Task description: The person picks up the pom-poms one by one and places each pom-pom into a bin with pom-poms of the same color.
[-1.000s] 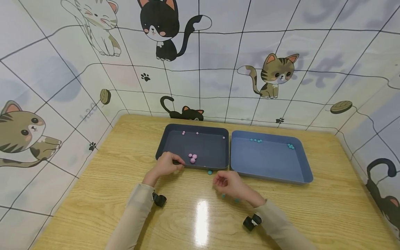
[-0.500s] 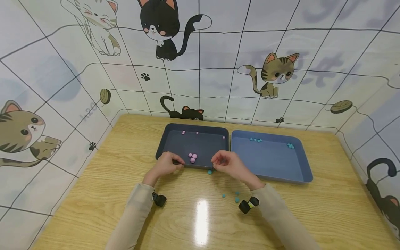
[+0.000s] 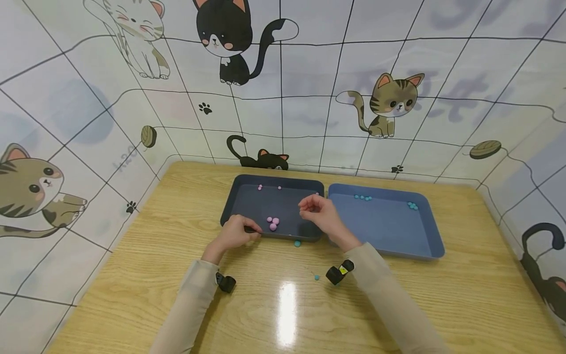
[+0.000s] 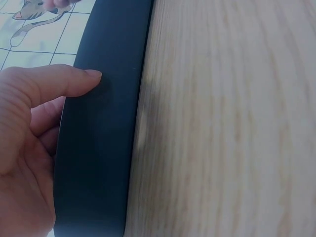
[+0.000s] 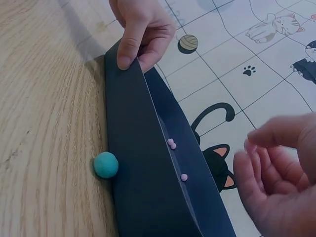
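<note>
Head view: sorting step, by the look of it. Left hand [image 3: 233, 235] pinching near rim of dark tray [image 3: 247, 197], steadying it. Right hand [image 3: 319, 212] over same tray, fingers [image 5: 276, 136] loosely curled; cannot tell if holding a bead. Pink beads [image 3: 272, 223] clustered near front of tray. Loose teal bead [image 3: 297, 243] on worktop [image 3: 132, 275], just beside tray's front wall; round, so no long axis or heading. Likely next: pinch it, carry to blue tray [image 3: 389, 231].
</note>
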The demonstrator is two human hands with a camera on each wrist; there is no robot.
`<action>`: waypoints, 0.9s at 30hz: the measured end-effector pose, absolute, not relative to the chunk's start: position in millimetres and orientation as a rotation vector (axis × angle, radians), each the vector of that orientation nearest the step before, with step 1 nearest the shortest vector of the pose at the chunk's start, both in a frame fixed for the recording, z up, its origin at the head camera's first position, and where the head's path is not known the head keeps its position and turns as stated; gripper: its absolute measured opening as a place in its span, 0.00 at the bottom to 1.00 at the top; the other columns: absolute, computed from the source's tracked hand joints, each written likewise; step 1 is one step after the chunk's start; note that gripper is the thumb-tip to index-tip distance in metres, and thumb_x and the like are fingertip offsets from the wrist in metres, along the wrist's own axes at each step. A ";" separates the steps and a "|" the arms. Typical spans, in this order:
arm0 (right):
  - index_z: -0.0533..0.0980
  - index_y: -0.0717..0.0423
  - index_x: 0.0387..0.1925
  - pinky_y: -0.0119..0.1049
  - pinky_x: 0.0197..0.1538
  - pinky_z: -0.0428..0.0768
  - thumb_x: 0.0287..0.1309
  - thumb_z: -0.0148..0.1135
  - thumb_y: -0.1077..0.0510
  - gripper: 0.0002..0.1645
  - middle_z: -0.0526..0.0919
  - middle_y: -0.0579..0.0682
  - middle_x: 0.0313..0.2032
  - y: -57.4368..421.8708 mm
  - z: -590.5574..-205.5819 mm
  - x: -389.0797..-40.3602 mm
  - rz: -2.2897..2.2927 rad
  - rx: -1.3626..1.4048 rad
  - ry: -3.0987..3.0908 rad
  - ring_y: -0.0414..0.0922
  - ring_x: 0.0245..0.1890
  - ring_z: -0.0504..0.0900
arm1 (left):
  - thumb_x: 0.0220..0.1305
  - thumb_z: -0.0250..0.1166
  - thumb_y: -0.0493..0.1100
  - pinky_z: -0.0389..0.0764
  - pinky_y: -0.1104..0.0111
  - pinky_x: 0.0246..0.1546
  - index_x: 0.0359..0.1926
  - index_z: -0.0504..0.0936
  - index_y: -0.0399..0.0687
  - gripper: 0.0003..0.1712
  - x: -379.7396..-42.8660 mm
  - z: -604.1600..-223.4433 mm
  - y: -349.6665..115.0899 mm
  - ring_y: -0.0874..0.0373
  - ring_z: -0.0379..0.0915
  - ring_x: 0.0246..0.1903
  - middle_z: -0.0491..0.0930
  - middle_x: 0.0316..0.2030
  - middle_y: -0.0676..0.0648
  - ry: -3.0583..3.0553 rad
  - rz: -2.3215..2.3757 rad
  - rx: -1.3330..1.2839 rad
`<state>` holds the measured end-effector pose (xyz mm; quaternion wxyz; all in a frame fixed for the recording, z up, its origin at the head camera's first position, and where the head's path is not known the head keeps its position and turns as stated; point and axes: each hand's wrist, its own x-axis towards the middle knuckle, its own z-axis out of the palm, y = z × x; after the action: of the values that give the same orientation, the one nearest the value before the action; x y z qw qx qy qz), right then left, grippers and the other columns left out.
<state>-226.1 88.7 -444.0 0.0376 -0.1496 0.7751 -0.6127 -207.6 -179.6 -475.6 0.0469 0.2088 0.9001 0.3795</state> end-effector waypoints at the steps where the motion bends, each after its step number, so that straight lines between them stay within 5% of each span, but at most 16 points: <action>1: 0.75 0.71 0.41 0.29 0.36 0.75 0.54 0.61 0.71 0.11 0.79 0.59 0.35 87.2 -444.0 -227.6 -1.886 -0.412 2.390 0.42 0.32 0.76 | 0.51 0.69 0.36 0.77 0.62 0.38 0.29 0.88 0.47 0.03 -207.6 -475.6 -179.8 0.60 0.78 0.32 0.85 0.28 0.52 2.746 1.159 0.638; 8: 0.74 0.72 0.44 0.26 0.40 0.75 0.53 0.60 0.72 0.15 0.77 0.67 0.43 82.2 -445.4 -232.4 -1.953 -0.205 2.403 0.47 0.39 0.78 | 0.51 0.69 0.36 0.76 0.64 0.37 0.29 0.88 0.46 0.03 -207.4 -475.6 -180.1 0.61 0.77 0.31 0.85 0.28 0.52 2.740 1.164 0.637; 13: 0.76 0.69 0.43 0.28 0.41 0.76 0.55 0.61 0.69 0.12 0.78 0.63 0.42 85.9 -444.3 -231.2 -1.925 -0.203 2.405 0.38 0.34 0.77 | 0.51 0.69 0.36 0.76 0.64 0.36 0.29 0.88 0.47 0.03 -206.8 -475.1 -180.6 0.61 0.77 0.31 0.85 0.28 0.52 2.740 1.170 0.638; 27: 0.76 0.66 0.42 0.31 0.41 0.76 0.57 0.61 0.66 0.11 0.78 0.59 0.41 114.9 -429.6 -202.8 -1.841 -0.323 2.425 0.40 0.37 0.77 | 0.50 0.70 0.35 0.77 0.59 0.42 0.31 0.87 0.44 0.04 -202.4 -474.5 -179.7 0.56 0.78 0.34 0.84 0.30 0.50 2.792 1.196 0.678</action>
<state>-202.8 114.9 -429.6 0.0401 -0.1054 0.7915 -0.6007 -202.4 -179.7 -474.5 0.0149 0.2178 0.8971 0.3841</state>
